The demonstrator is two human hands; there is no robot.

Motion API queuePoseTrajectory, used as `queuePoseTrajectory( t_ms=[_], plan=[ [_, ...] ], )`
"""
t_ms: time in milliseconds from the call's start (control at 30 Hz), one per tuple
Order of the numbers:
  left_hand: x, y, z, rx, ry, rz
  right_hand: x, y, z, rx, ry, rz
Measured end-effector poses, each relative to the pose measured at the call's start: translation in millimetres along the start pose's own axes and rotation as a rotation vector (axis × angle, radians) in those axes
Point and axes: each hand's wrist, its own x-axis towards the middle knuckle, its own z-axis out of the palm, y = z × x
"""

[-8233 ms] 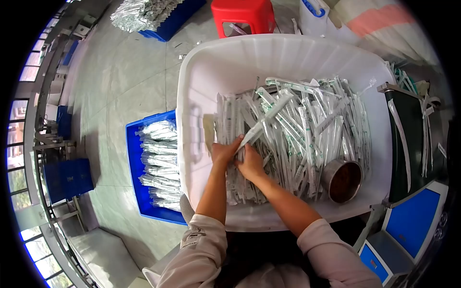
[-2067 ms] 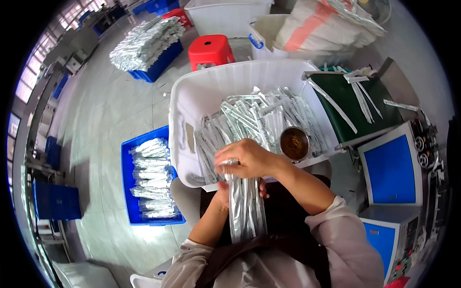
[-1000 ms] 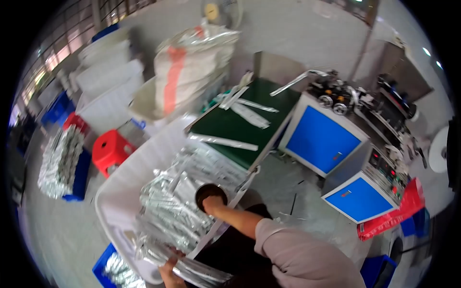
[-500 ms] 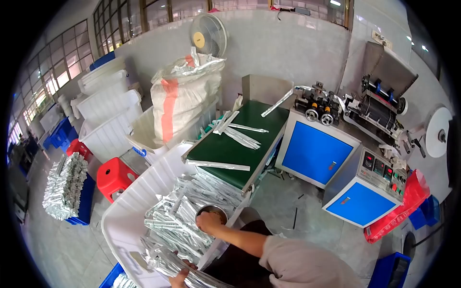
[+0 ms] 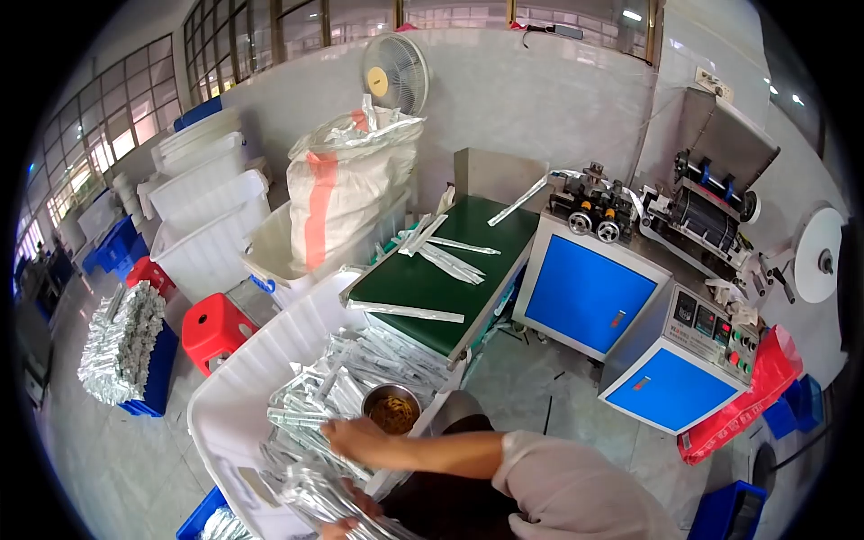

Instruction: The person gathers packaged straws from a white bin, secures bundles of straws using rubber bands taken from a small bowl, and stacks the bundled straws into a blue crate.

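Observation:
My left hand (image 5: 345, 520) at the bottom is wrapped round a bundle of silver foil strips (image 5: 310, 490). Just above that bundle is my right hand (image 5: 354, 441), its fingers drawn together; anything small between them is too hard to make out. Beside my right wrist a round metal bowl (image 5: 367, 402) holds thin yellow-brown pieces that look like rubber bands (image 5: 394, 416). The bowl rests among many loose foil strips (image 5: 315, 396) in a large white bin (image 5: 216, 396).
A green conveyor belt (image 5: 423, 306) bears several foil strips and leads from a roller machine (image 5: 594, 202) on a blue cabinet (image 5: 585, 288). A control box (image 5: 684, 360) stands to the right. At left are a red stool (image 5: 216, 328) and stacked foil bundles (image 5: 121, 346).
My right hand has come out of the metal bowl and moved left and down towards the bundle. My left hand still holds the foil strips, now tilted a little differently.

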Motion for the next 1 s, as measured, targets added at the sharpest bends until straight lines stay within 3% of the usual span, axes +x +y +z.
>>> queuePoseTrajectory(
  t_ms=[33,67,100,133,200,267,333,367,400,467,533,567,600,667,700,733,800,867,967,1000],
  plan=[
    [14,-13,-12,0.035,-0.188,0.019,12,4,-17,0.049,-0.069,0.071],
    [8,-13,6,0.004,-0.26,-0.038,22,17,-13,0.301,-0.005,0.173],
    [-10,-3,41,-0.067,-0.252,-0.071,26,31,0,0.442,0.278,0.002],
    [-24,8,66,-0.136,-0.248,-0.096,18,30,-12,0.722,0.038,0.221],
    [-20,8,43,-0.209,-0.185,-0.041,-18,28,-8,1.153,0.0,0.304],
    [-10,2,10,-0.243,-0.231,0.053,-53,9,-36,1.5,-0.221,0.251],
    [2,-6,-3,-0.291,-0.29,0.023,-64,-21,-44,1.975,-0.224,0.333],
    [6,-9,2,-0.283,-0.371,0.084,-60,-32,-49,2.08,-0.118,0.437],
    [7,-5,24,-0.272,-0.452,0.148,-52,-35,-50,2.077,-0.014,0.295],
    [12,-1,42,-0.188,-0.341,0.16,-36,-42,-65,1.411,0.103,0.122],
    [21,1,35,-0.232,-0.724,0.082,-24,-30,-59,0.908,0.094,-0.128],
    [16,-1,38,-0.408,-0.451,-0.077,-19,-34,-69,0.894,-0.045,-0.035],
    [16,-7,42,-0.278,-0.372,0.006,-13,-34,-80,0.9,-0.225,0.039],
    [26,-7,32,-0.168,-0.58,-0.065,2,-26,-78,0.927,-0.382,-0.12],
    [16,0,50,-0.043,-0.554,0.044,8,-32,-79,0.813,-0.402,-0.273],
    [23,-3,47,-0.083,-0.697,0.039,16,-44,-95,0.84,-0.562,-0.216],
    [14,3,62,0.013,-0.649,0.035,29,-48,-102,0.643,-0.623,-0.353],
    [16,1,69,0.128,-0.635,0.064,44,-64,-107,0.471,-1.06,-0.396],
    [22,6,65,0.083,-0.681,0.051,47,-60,-100,0.544,-0.975,-0.379],
    [22,1,60,-0.011,-0.646,0.052,49,-56,-93,0.801,-0.763,-0.414]
  ],
)
